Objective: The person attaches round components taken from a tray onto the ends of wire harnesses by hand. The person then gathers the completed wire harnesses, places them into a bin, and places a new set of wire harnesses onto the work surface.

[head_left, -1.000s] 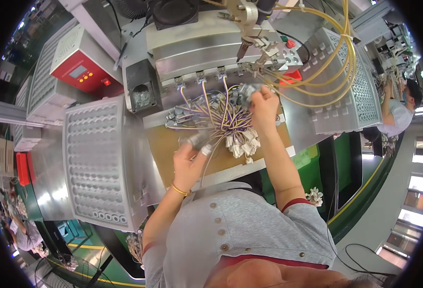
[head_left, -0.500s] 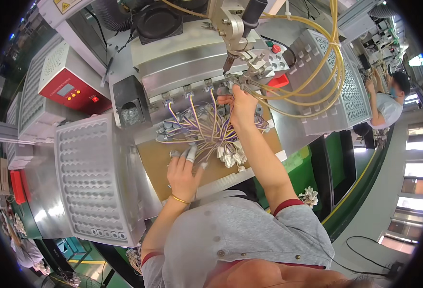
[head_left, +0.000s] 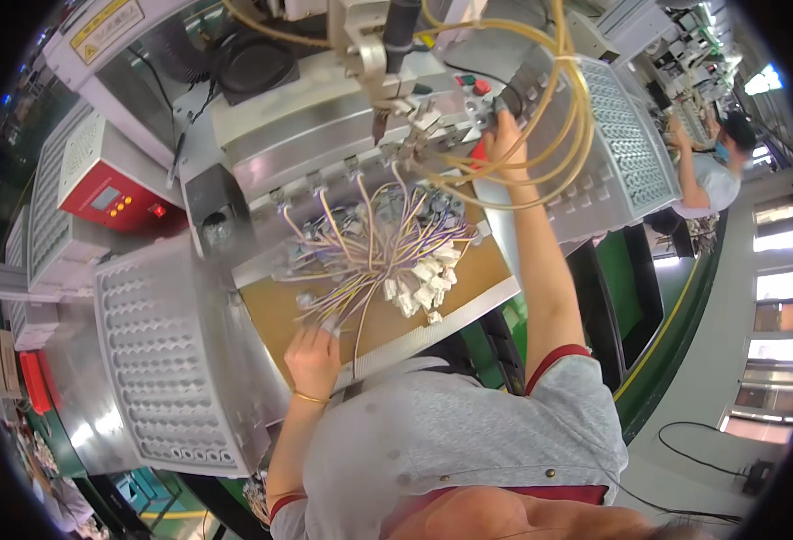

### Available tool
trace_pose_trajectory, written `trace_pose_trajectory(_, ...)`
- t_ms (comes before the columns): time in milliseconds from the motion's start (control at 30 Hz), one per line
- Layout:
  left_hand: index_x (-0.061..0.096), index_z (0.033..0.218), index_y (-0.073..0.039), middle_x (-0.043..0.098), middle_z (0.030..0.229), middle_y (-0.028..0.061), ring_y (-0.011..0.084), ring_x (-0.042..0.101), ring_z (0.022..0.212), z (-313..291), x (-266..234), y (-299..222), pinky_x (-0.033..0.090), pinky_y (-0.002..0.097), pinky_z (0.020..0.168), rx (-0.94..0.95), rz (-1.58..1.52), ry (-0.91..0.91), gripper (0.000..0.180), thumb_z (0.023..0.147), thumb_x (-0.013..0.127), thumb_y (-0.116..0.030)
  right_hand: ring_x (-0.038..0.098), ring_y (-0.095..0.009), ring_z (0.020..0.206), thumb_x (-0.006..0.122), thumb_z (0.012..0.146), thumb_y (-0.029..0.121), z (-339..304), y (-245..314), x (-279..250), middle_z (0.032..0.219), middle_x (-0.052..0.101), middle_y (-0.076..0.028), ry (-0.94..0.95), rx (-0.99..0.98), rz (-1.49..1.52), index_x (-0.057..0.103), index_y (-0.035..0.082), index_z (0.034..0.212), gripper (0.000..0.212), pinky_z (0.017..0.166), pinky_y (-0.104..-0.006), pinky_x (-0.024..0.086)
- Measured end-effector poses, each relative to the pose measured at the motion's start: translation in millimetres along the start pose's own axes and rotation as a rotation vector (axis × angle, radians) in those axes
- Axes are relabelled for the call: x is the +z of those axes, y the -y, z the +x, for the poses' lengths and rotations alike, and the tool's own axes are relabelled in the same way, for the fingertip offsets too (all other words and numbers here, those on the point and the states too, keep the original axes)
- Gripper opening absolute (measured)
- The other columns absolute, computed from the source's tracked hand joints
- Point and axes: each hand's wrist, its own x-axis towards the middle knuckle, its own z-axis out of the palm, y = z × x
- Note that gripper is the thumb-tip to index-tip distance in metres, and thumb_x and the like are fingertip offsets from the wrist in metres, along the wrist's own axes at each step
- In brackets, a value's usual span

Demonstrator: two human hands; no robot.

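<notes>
My left hand (head_left: 313, 355) is low over the brown board (head_left: 275, 315), its capped fingertips drawn together on the loose ends of some wires. A bundle of purple, yellow and white wires (head_left: 374, 261) spreads over the board, with white connectors (head_left: 421, 283) at its near right and grey ones behind. A few wires run up to the metal fixture (head_left: 311, 184). My right hand (head_left: 507, 148) reaches out to the control panel (head_left: 474, 109), fingers extended, a fingertip at its buttons; it holds nothing visible. A red emergency button (head_left: 481, 87) sits just beyond.
Above the fixture hangs a soldering head (head_left: 380, 121) with looping yellow tubes (head_left: 581, 117) near my right forearm. Grey trays (head_left: 167, 360) stand left, another perforated tray (head_left: 635, 135) right. A red-fronted control box (head_left: 113, 193) is at the left. Another person (head_left: 711, 171) works far right.
My right hand has left the fixture and moved right to the button panel. My left hand has drawn nearer to me, its fingers closing from spread to gathered. The whole view has shifted slightly.
</notes>
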Motion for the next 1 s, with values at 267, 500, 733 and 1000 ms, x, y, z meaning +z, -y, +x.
trace_pose_trajectory(267, 0.060, 0.093, 0.001, 0.060, 0.071, 0.0026, 0.0067, 0.053, 0.057, -14, -48, 10, 0.040, 0.0192, 0.049, -0.827, -1.244, 0.125, 0.018, 0.076, 0.058, -0.003, 0.055, -0.035, 0.082, 0.053, 0.071, 0.007, 6, -8, 1, 0.085, 0.055, -0.020, 0.020, -0.027, 0.066, 0.047, 0.002, 0.095, 0.026, 0.068, -0.0385, 0.044)
trace_pose_trajectory(500, 0.060, 0.091, 0.003, 0.061, 0.073, 0.0042, 0.0091, 0.055, 0.062, -34, -79, 26, 0.043, 0.0207, 0.056, -0.836, -1.164, -0.019, 0.017, 0.074, 0.058, 0.000, 0.058, -0.015, 0.069, 0.050, 0.079, 0.006, -90, 122, -83, 0.080, 0.061, -0.007, 0.444, 0.335, 0.768, 0.054, -0.002, 0.098, 0.022, 0.060, -0.0272, 0.046)
trace_pose_trajectory(733, 0.062, 0.090, 0.000, 0.062, 0.074, 0.0104, 0.0164, 0.059, 0.066, -44, -87, 16, 0.046, 0.0248, 0.062, -0.403, -0.286, -0.205, 0.027, 0.065, 0.058, 0.008, 0.053, -0.027, 0.071, 0.055, 0.075, 0.010, -124, 281, -85, 0.078, 0.054, -0.012, 0.919, -0.384, 1.169, 0.055, 0.001, 0.088, 0.016, 0.063, -0.0334, 0.042)
trace_pose_trajectory(1000, 0.057, 0.090, -0.001, 0.056, 0.086, 0.0166, 0.0328, 0.052, 0.079, -130, -154, 99, 0.042, 0.0373, 0.070, -0.953, 0.134, -0.481, 0.027, 0.067, 0.061, -0.013, 0.048, -0.010, 0.055, 0.053, 0.076, 0.004, -114, 288, -87, 0.063, 0.051, -0.005, 1.063, -0.299, 1.266, 0.054, -0.001, 0.078, 0.006, 0.050, -0.0227, 0.039)
